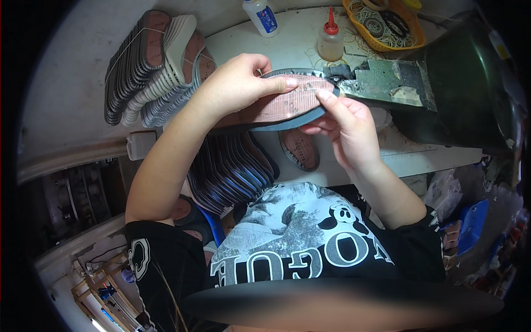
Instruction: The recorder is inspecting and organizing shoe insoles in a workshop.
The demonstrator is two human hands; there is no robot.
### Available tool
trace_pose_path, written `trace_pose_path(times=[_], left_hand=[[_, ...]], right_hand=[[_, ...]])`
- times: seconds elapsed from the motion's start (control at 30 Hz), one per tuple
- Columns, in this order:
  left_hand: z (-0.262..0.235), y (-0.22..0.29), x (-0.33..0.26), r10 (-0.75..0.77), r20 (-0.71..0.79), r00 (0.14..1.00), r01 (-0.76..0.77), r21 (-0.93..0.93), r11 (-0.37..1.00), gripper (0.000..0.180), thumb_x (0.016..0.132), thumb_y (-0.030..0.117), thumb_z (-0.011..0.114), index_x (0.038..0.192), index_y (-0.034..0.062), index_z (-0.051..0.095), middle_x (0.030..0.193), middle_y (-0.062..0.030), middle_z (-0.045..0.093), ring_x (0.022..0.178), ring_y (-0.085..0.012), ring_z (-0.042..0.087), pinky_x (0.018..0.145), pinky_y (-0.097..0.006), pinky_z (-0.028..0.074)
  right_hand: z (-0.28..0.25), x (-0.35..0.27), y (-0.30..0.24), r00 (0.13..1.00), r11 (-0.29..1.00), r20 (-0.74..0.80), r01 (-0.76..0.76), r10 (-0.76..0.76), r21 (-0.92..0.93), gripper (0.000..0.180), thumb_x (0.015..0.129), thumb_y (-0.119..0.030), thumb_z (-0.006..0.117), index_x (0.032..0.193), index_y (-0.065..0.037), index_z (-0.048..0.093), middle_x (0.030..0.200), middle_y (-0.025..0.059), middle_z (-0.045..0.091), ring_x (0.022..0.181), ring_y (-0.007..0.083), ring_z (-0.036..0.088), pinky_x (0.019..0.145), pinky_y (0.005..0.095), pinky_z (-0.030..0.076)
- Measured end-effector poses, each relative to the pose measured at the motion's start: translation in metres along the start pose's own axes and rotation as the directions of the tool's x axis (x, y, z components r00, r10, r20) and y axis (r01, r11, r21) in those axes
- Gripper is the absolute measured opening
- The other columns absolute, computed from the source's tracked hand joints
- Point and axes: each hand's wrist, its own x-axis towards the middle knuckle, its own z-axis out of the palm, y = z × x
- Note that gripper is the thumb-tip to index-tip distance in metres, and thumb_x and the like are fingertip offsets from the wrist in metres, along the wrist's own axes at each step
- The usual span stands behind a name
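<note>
Hands (287,97) on insole (282,102), stacked soles (157,63) left, glue bottle (331,39) behind

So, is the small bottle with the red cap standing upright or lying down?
Upright. The bottle stands on the white table, its red cap pointing up, beside the orange basket.
</note>
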Motion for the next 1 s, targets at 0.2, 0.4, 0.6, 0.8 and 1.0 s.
trace_pose_path(times=[0.2,0.4,0.6,0.8,1.0], left_hand=[[0.018,0.004,-0.012,-0.087,0.023,0.996,0.089,-0.097,0.991,0.054,0.077,0.051,0.070,0.075,-0.0028,0.063,0.063,-0.0055,0.058,0.053,-0.0105,0.053,0.047,-0.025,0.042],[0.041,0.017,-0.024,-0.177,0.117,0.977,0.211,-0.454,0.865,0.054,0.083,0.050,0.064,0.079,-0.0041,0.065,0.065,-0.0108,0.064,0.050,-0.0141,0.062,0.045,-0.023,0.050],[0.038,0.024,-0.028,-0.169,0.251,0.953,0.271,-0.460,0.845,0.058,0.084,0.051,0.063,0.079,-0.0070,0.063,0.063,-0.0126,0.064,0.047,-0.0135,0.061,0.043,-0.022,0.051],[0.037,0.001,-0.020,-0.172,-0.010,0.985,0.149,-0.455,0.878,0.040,0.075,0.042,0.076,0.073,0.0041,0.063,0.046,0.0055,0.043,0.037,-0.0024,0.034,0.036,-0.017,0.024],[0.038,0.002,-0.012,-0.185,-0.070,0.980,0.119,-0.540,0.833,0.039,0.076,0.042,0.075,0.071,0.0056,0.062,0.045,0.0047,0.044,0.036,-0.0021,0.035,0.036,-0.017,0.024]], right_hand=[[-0.006,-0.002,-0.008,1.000,0.994,0.009,0.013,-0.012,-0.109,0.024,0.092,-0.019,0.056,0.099,0.003,0.064,0.089,0.0104,0.069,0.075,0.0137,0.067,0.070,0.0259,0.054],[-0.015,-0.028,0.009,0.997,0.897,0.078,0.026,0.009,-0.441,0.024,0.089,-0.018,0.061,0.103,0.003,0.062,0.089,0.0070,0.067,0.077,0.0083,0.062,0.068,0.0227,0.050],[-0.020,-0.021,-0.004,0.992,0.921,0.086,0.120,-0.094,-0.370,0.023,0.088,-0.015,0.063,0.101,0.005,0.064,0.085,0.0069,0.067,0.070,0.0080,0.062,0.063,0.0215,0.050],[-0.018,0.002,-0.004,0.993,0.931,0.100,0.100,-0.069,-0.351,0.030,0.086,-0.025,0.066,0.094,0.005,0.066,0.081,0.0067,0.067,0.069,0.0092,0.063,0.064,0.0231,0.050],[-0.029,-0.043,0.009,0.914,0.878,0.156,-0.297,0.375,-0.375,0.030,0.084,-0.024,0.068,0.093,0.004,0.065,0.084,0.0117,0.068,0.071,0.0156,0.067,0.066,0.0247,0.053]])
